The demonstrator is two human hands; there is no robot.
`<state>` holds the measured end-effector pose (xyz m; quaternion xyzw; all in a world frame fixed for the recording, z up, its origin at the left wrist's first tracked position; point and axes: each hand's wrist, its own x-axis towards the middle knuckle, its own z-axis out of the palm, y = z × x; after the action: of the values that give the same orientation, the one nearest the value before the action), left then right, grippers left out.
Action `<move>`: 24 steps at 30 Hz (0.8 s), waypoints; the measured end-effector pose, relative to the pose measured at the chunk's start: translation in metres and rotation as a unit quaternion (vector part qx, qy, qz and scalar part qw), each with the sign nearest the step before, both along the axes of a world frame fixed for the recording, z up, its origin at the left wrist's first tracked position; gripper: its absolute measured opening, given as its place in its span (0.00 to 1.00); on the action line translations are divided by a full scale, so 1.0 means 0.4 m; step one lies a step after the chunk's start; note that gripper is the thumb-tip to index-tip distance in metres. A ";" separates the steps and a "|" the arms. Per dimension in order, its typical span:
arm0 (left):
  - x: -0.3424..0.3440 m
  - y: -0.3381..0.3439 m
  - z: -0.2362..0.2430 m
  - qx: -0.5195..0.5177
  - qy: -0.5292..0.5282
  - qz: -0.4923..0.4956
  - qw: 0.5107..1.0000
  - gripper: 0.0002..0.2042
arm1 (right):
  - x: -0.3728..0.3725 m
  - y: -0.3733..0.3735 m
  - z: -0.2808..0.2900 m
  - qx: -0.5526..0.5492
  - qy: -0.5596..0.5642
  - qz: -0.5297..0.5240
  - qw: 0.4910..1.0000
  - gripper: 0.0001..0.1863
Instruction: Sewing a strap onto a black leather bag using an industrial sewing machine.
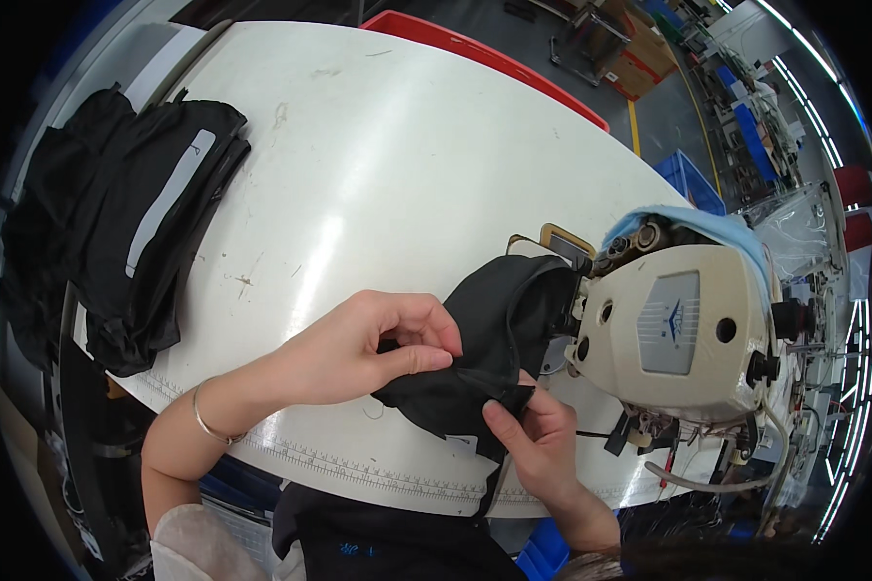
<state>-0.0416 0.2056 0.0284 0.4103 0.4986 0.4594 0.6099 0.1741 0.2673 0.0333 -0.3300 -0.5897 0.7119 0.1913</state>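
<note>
A piece of black fabric [484,329] lies bunched on the white table, its far end reaching to the sewing machine [669,320]. My left hand [397,339] pinches the near left part of the cloth between thumb and fingers. Lower right, my right hand [538,431] grips the fabric's edge, thumb on top and fingers beneath. The machine's needle area is largely hidden behind the cloth and the machine head. A narrow black strip hangs from the fabric over the table's front edge.
Folded black garments [116,223] with a pale strip are piled at the left. The white table [358,145] has a ruler scale along its front edge. Beyond it are a red bin [484,58] and a blue crate [693,181]. A light blue cloth [727,237] drapes the machine.
</note>
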 end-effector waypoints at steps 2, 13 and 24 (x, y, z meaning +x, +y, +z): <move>0.002 -0.001 0.013 0.055 0.057 -0.023 0.997 0.06 | -0.002 -0.001 0.002 0.000 0.009 -0.008 1.000 0.05; 0.033 -0.020 -0.005 0.420 0.473 0.101 0.768 0.08 | 0.028 -0.011 -0.058 0.108 0.022 -0.026 0.994 0.09; 0.038 -0.029 -0.010 0.581 0.553 0.104 0.588 0.05 | 0.037 -0.010 -0.052 0.070 0.050 -0.016 0.996 0.15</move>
<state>-0.0264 0.1939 0.0243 0.7978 0.4059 0.3965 -0.2038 0.1889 0.2632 0.0124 -0.2893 -0.6224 0.6814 0.2543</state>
